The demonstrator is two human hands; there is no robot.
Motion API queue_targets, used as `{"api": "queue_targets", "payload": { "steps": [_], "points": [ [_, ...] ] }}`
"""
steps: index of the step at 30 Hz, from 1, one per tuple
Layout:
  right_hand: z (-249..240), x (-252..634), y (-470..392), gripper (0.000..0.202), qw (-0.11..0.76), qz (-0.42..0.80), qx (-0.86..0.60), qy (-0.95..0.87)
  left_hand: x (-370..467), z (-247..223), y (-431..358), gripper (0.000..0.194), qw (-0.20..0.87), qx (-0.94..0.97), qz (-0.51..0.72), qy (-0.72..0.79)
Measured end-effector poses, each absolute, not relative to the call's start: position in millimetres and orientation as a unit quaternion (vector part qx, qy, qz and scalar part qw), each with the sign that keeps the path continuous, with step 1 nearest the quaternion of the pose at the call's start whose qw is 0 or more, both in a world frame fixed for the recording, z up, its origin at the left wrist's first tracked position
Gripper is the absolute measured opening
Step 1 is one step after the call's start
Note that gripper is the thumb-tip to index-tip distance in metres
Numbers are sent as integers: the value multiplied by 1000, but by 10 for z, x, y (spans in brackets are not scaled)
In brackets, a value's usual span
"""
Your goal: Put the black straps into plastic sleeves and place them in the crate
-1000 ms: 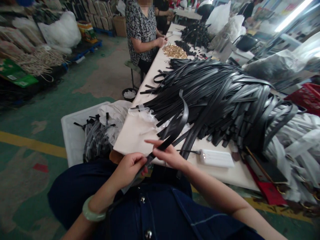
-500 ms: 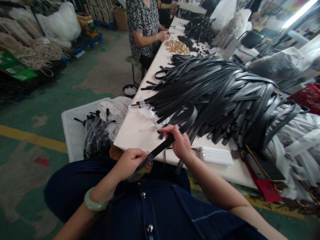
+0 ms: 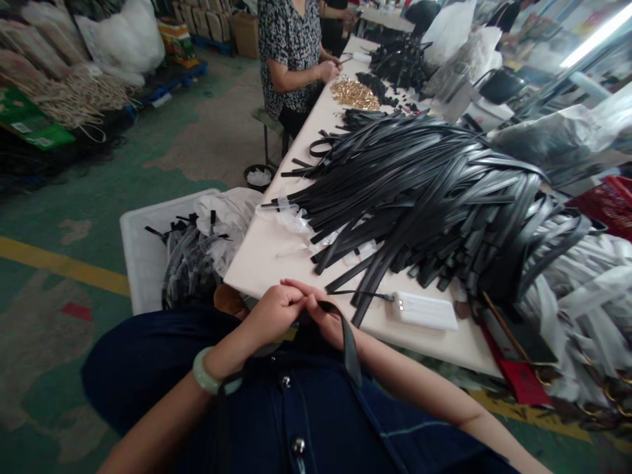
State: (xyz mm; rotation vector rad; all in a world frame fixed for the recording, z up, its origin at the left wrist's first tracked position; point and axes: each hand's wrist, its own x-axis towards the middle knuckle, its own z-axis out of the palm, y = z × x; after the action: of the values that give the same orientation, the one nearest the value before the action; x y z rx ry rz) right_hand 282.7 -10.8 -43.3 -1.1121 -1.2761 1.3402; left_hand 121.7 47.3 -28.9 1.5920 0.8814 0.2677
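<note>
My left hand [image 3: 276, 311] and my right hand [image 3: 323, 316] meet in front of my lap, just off the table's near edge. Both are closed on one black strap [image 3: 350, 352]. From between the fingers the strap loops over my right wrist and hangs down against my dark blue clothing. The part pinched between the fingertips is hidden. A big heap of similar black straps [image 3: 419, 178] covers the table beyond my hands, with several ends pointing towards me.
On the pale table [image 3: 251, 263] lie a white power bank [image 3: 424, 311] with a cable and a pile of gold metal pieces [image 3: 355, 94]. A white bin [image 3: 148, 263] of wrapped straps stands at the left. Another person [image 3: 291, 59] works farther along the table.
My hands have come together. My right hand has moved left and down towards my left hand, and the strap, stretched between them before, now loops over my right wrist.
</note>
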Motion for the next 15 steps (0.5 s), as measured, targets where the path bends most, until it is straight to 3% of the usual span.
{"api": "queue_targets", "payload": {
  "steps": [4,8,11,15],
  "points": [
    [-437,2809,-165,47,586,469,-465,-469,1219,-260,479,39,638,658,87,389],
    [-561,2721,-160,49,514,452,-460,-566,1325,-283,475,37,639,642,145,399],
    [-660,2607,-132,49,510,420,-487,-571,1373,-253,493,41,661,616,165,396],
    [-465,2722,-26,39,574,507,-429,-479,1101,-172,572,48,790,564,38,237]
  ]
}}
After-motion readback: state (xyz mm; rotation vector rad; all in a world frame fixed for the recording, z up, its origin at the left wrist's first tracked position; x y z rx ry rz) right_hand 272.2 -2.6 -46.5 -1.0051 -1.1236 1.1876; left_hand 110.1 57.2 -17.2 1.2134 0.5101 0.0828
